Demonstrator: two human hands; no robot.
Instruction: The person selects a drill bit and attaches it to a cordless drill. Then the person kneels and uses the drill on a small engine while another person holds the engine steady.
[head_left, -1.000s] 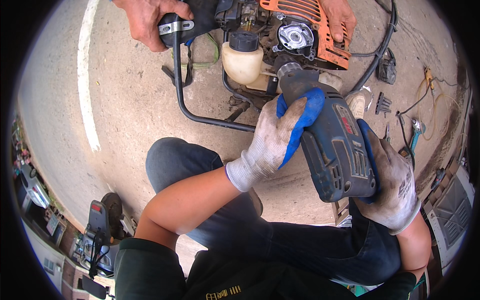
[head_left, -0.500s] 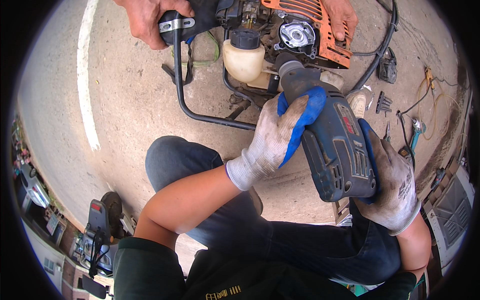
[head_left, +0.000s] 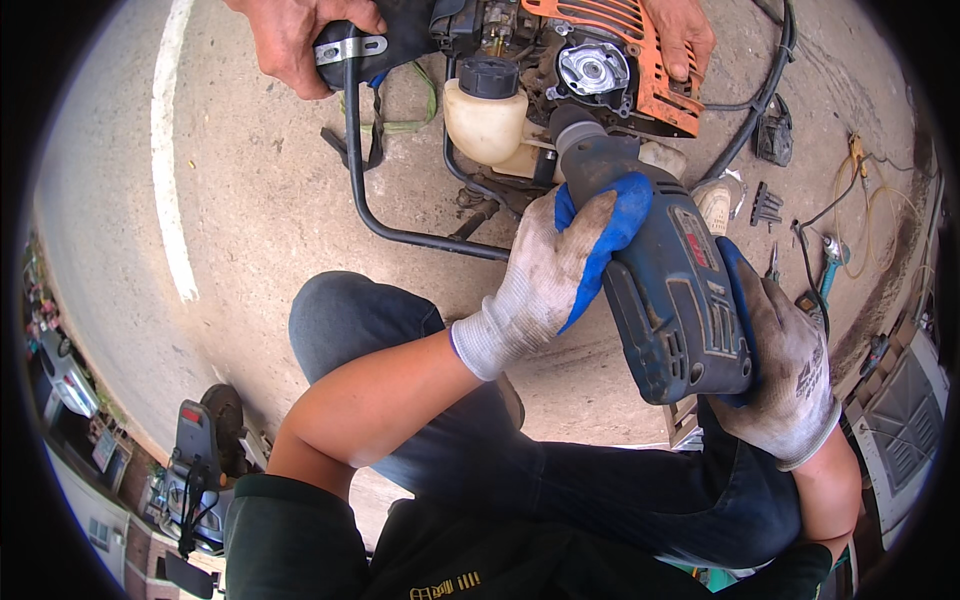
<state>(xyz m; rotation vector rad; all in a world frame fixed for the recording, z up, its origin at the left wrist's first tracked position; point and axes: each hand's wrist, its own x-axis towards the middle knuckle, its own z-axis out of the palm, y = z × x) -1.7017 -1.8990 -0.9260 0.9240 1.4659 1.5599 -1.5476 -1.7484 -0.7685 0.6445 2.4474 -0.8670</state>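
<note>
A dark blue-grey power drill (head_left: 680, 270) is held in both my gloved hands, its nose pointing up at a small engine. Around the drill's front body wraps my left hand (head_left: 570, 255), in a dirty white and blue glove. My right hand (head_left: 775, 350) grips its rear, the fingers partly hidden behind the housing. Just beyond the nose is the engine's round silver metal part (head_left: 592, 70); whether the two touch I cannot tell. An orange slotted cover (head_left: 668, 85) and a cream fuel tank (head_left: 487, 125) with a black cap belong to the engine.
Another person's bare hands (head_left: 680, 40) steady the engine on both sides. A bent black tube frame (head_left: 357, 170) reaches toward me. On the concrete at right lie a black cable (head_left: 752, 130), small dark bits (head_left: 767, 204) and a teal tool (head_left: 832, 268). A motorbike (head_left: 200, 460) stands at lower left.
Almost nothing differs. The drill, both my hands and the other person's hands keep their places, with only a very slight shift of the picture.
</note>
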